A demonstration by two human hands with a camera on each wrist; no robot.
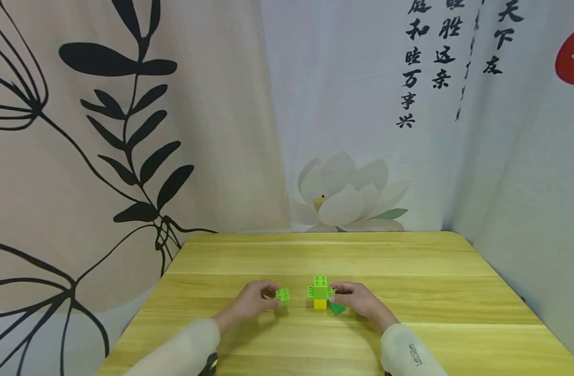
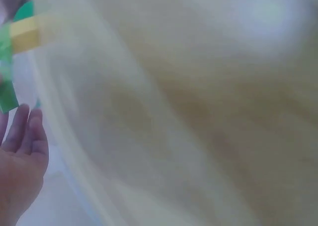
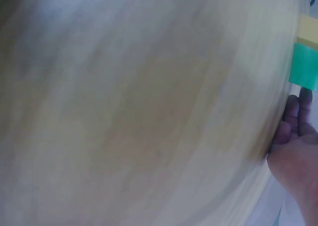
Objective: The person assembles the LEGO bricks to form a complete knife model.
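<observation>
My left hand (image 1: 254, 300) pinches a small light green toy building brick (image 1: 283, 296) between thumb and fingers, left of a small brick build. That build has light green bricks (image 1: 320, 287) in a cross shape, studs showing, above a yellow brick (image 1: 320, 304). My right hand (image 1: 359, 300) grips its right side with thumb and index finger. A dark green brick (image 1: 336, 308) lies just under the right fingers, beside the yellow one. In the left wrist view the light green brick (image 2: 7, 97) appears at the left edge; in the right wrist view the dark green brick (image 3: 304, 67) is partly cut off.
Both hands work over a wooden table (image 1: 249, 256) with light grain. Behind it hangs a printed curtain (image 1: 230, 130) with leaves, a lotus and writing; another pale cloth (image 1: 526, 183) flanks the right side. Blurred tabletop fills most of both wrist views.
</observation>
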